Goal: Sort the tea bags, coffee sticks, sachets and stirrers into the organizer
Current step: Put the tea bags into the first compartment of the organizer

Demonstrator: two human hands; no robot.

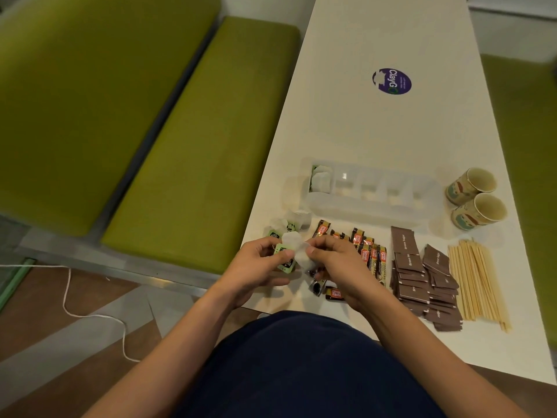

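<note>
I had L hand [259, 262] & R hand [335, 265] pinching one tea bag [293, 242], prob freeing its string for organizer [372, 210] end slot.

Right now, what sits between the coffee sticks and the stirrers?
The pile of brown sachets lies between the coffee sticks and the wooden stirrers, as the head view shows.

A long white bench [376, 131] stretches away from me, with a round purple sticker [391, 81] reading "ClayGo" stuck far up its top. Two printed paper cups [471, 185] stand just beside each other near its right edge. To my left are green cushioned seats [193, 146], and a thin white cord [67, 297] trails across the wooden floor [36, 300].
</note>
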